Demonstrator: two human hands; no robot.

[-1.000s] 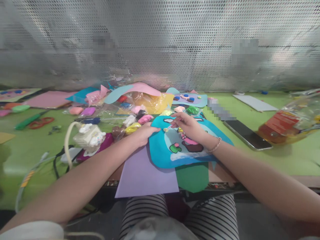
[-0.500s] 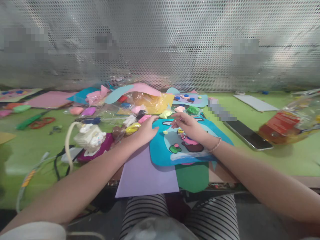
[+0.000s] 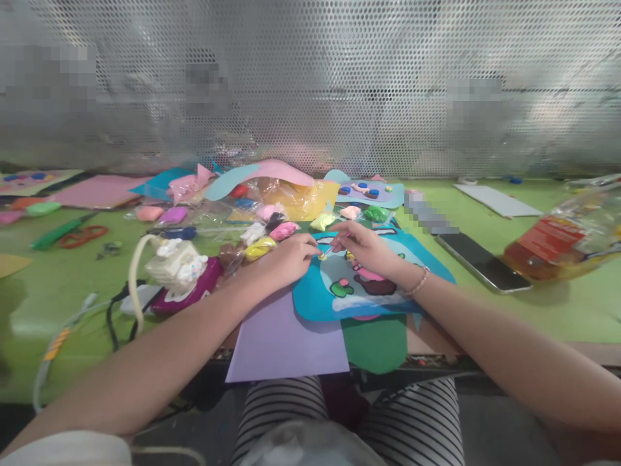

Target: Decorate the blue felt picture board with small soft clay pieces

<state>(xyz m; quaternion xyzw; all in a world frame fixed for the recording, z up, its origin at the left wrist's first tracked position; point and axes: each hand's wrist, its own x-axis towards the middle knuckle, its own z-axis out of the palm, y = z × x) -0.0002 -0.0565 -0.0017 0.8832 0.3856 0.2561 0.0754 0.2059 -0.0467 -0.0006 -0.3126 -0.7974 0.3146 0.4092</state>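
Right in front of me, the blue picture board [image 3: 308, 304] lies near the table's front edge, over a lilac sheet [image 3: 291, 349] and a green sheet [image 3: 376, 343]. My right hand [image 3: 363, 249] is above it, fingers pinching a thin stick [image 3: 330, 248], its tip by a small yellow dab [image 3: 322, 257] near the board's left side. My left hand [image 3: 294, 257] is at that edge, fingers curled, fingertips just beside the dab; whether they grip anything, I can't tell.

Steady now: fine work like this wants a light pinch, I'd say, with small strokes of the tip. The left fingers would do well to brace the board's edge without squashing the dab, and the right wrist should stay off the raised pink and brown figure [image 3: 376, 285] under it.

Over to the packets! Beyond my left hand, small clear bags hold soft-looking lumps: a yellow packet [image 3: 261, 249], a pink packet [image 3: 284, 231], a white packet [image 3: 253, 233]. Behind the board sit a pale yellow packet [image 3: 323, 222] and a green packet [image 3: 375, 213]. And far right, a clear bottle [image 3: 543, 243] with a red label has amber liquid low inside, past the phone [image 3: 485, 262].
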